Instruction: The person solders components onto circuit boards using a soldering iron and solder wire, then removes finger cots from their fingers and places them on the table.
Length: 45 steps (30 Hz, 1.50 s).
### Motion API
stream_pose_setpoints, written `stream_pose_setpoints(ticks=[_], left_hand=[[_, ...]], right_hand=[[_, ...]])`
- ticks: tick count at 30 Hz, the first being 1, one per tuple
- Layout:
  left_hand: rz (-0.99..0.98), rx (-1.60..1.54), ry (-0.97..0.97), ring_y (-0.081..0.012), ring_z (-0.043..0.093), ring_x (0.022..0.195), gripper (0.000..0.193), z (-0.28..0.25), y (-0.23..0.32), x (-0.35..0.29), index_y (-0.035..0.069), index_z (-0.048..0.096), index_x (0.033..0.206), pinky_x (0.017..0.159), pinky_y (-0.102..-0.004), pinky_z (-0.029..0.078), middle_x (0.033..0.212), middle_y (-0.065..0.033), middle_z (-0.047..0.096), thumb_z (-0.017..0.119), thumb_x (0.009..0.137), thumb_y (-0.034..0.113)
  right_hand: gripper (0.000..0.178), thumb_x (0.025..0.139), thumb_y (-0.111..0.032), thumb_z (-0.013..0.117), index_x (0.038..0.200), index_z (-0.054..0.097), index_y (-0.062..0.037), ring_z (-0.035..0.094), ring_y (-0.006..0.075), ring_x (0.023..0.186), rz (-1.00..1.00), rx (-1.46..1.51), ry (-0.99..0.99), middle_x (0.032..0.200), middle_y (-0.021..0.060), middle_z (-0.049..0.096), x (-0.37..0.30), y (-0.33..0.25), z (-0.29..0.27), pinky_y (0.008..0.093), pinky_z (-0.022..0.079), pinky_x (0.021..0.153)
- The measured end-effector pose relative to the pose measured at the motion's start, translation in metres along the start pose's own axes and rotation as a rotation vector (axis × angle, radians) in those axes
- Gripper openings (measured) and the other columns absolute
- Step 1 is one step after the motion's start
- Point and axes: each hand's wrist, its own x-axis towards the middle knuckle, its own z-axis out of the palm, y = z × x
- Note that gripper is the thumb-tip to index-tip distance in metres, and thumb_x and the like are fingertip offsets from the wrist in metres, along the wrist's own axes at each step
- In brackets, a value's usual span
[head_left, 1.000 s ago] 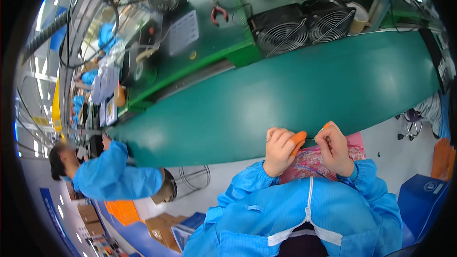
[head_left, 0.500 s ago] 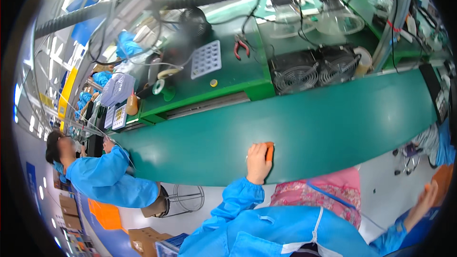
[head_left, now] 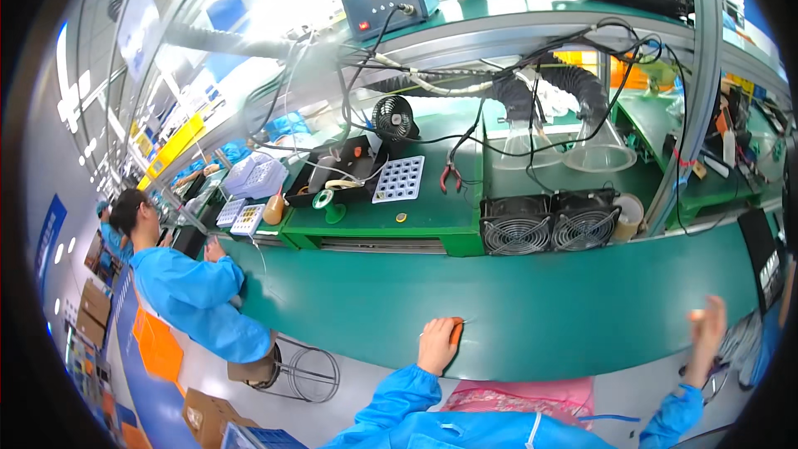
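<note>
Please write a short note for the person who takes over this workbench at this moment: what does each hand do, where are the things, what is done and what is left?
Left hand: resting on the near edge of the green bench mat, fingers closed around a small orange object.
Right hand: raised off to the right, blurred; whether it holds anything cannot be told.
Pink bag: on the lap, below the bench edge.
Done: the orange object is at the mat.
Left: nothing else lies on the mat in front; the two fans and the white tray sit untouched behind.
</note>
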Motion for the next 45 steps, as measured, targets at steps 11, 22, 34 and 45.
stream_pose_setpoints(ticks=[11, 22, 34, 45], left_hand=[[-0.102, 0.065, -0.023, -0.0294, 0.055, 0.071, 0.011, -0.004, 0.010, 0.007, 0.007, 0.062, 0.088, 0.062, -0.0393, 0.043, 0.072, -0.0105, 0.055, 0.064, 0.082, 0.016], [-0.126, 0.119, -0.030, -0.0295, 0.054, 0.074, 0.015, -0.006, 0.019, 0.005, 0.007, 0.059, 0.091, 0.063, -0.0382, 0.043, 0.075, -0.0117, 0.055, 0.065, 0.080, 0.016], [-0.223, 0.098, 0.010, -0.0280, 0.060, 0.073, 0.017, -0.001, 0.013, 0.004, 0.005, 0.060, 0.089, 0.067, -0.0374, 0.049, 0.081, -0.0126, 0.061, 0.069, 0.077, 0.015], [-0.166, 0.045, 0.080, -0.0227, 0.048, 0.053, 0.020, 0.014, -0.010, -0.002, 0.005, 0.060, 0.082, 0.051, -0.0344, 0.040, 0.058, -0.0051, 0.049, 0.074, 0.072, 0.016]], right_hand=[[0.017, 0.095, -0.008, 0.048, 0.100, 0.062, 0.0000, 0.047, 0.0045, 0.050, -0.068, 0.077, -0.982, 0.070, 0.0032, 0.059, 0.036, 0.075, 0.212, 0.0199, 0.036, 0.044], [0.011, 0.091, -0.008, 0.056, 0.094, 0.063, 0.0008, 0.045, 0.0035, 0.050, -0.055, 0.048, -1.070, 0.069, 0.0036, 0.063, 0.041, 0.065, 0.212, 0.0200, 0.035, 0.044], [0.013, 0.091, -0.011, 0.059, 0.095, 0.063, 0.0009, 0.063, 0.0096, 0.071, -0.043, 0.129, -0.997, 0.076, 0.0056, 0.066, 0.036, 0.074, 0.218, 0.0234, 0.049, 0.063], [0.018, 0.092, -0.011, 0.052, 0.107, 0.062, -0.0046, 0.051, 0.0042, 0.067, 0.027, 0.202, -1.030, 0.088, 0.0015, 0.065, 0.041, 0.100, 0.204, 0.0197, 0.043, 0.058]])
